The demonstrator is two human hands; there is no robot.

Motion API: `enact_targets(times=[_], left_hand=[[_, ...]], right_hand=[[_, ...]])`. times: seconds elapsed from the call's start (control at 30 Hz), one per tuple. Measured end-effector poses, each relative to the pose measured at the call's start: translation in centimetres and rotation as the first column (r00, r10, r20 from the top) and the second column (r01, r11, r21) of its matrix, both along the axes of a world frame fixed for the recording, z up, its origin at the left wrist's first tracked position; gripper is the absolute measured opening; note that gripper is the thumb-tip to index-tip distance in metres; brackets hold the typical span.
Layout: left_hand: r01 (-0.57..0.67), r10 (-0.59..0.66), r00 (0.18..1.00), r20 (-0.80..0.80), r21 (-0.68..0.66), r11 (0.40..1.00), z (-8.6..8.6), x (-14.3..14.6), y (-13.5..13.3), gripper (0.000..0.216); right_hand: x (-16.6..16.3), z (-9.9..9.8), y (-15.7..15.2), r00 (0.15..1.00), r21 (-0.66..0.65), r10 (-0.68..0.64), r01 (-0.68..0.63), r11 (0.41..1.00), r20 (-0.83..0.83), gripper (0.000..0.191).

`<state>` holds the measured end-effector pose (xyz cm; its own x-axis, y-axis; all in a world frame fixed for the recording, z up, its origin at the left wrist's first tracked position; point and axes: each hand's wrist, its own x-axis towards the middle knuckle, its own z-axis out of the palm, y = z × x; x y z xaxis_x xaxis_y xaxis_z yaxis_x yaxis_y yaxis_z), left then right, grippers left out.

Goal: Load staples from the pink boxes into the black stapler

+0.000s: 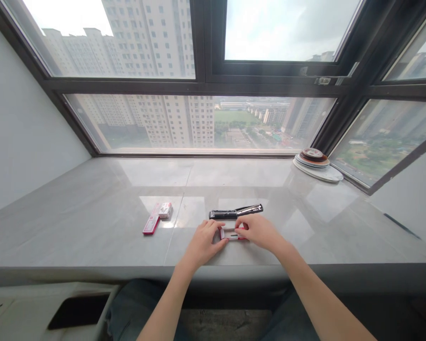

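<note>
A small shallow red-and-white box (229,234) lies on the grey counter with its inside showing. My left hand (205,240) grips its left end between thumb and fingers. Over the right part of the box, the fingertips of my right hand (257,230) are pinched together; what they hold, if anything, is too small to make out. A short dark strip shows inside the box by those fingers. Just behind both hands rests a black stapler (223,214), its silver inner rail visible and its parts swung open toward the right.
To the left, a flat red-and-white box piece (152,220) lies against a small white-and-pink carton (165,210). Stacked plates (314,163) stand in the back right corner by the window (199,123). The counter's front edge (128,267) runs beneath my forearms.
</note>
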<state>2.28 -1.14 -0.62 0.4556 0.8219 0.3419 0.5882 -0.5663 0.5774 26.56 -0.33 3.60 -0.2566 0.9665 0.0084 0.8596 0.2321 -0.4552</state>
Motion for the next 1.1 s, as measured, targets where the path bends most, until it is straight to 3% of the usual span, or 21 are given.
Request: enact_targets(times=[0.13, 0.23, 0.43, 0.63, 0.73, 0.9, 1.03, 1.1], left_hand=[[0.001, -0.001, 1.0, -0.004, -0.005, 1.0, 0.1, -0.1, 0.0, 0.033], [-0.003, 0.003, 1.0, -0.001, -0.007, 1.0, 0.2, -0.2, -0.1, 0.03], [0.011, -0.011, 1.0, 0.019, -0.021, 1.0, 0.1, -0.4, -0.1, 0.028], [-0.077, 0.077, 0.997, 0.033, -0.003, 0.997, -0.1, -0.4, 0.0, 0.032], [-0.081, 0.082, 0.996, 0.021, -0.066, 0.995, -0.2, 0.6, 0.1, 0.028], [-0.119, 0.127, 0.989, 0.074, -0.101, 0.988, -0.9, 2.8, -0.6, 0.025], [-0.129, 0.145, 0.982, 0.118, -0.132, 0.983, -1.1, 1.8, -0.5, 0.024], [-0.233, 0.24, 0.965, 0.103, -0.073, 0.97, -0.9, 0.6, 0.8, 0.021]], right_hand=[[-2.5, 1.0, 1.6, 0.97, -0.064, 0.202, -0.195, 0.979, 0.134, 0.005], [-2.4, 0.9, 2.4, 0.959, -0.05, 0.264, -0.261, 0.964, 0.102, 0.005], [1.7, -1.2, 1.0, 0.973, 0.015, 0.157, -0.156, 0.988, -0.17, 0.014], [5.3, -3.8, -0.8, 0.958, -0.012, -0.054, 0.052, 0.999, -0.282, 0.036], [4.7, -4.1, -1.4, 0.95, -0.034, -0.045, 0.036, 0.999, -0.31, 0.045], [2.3, -3.2, -1.9, 0.954, -0.018, 0.05, -0.057, 0.998, -0.296, 0.04], [1.2, -2.2, -2.0, 0.978, 0.04, 0.055, -0.048, 0.998, -0.201, 0.04], [0.8, -2.0, -2.1, 0.979, 0.074, 0.089, -0.077, 0.994, -0.184, 0.035]])
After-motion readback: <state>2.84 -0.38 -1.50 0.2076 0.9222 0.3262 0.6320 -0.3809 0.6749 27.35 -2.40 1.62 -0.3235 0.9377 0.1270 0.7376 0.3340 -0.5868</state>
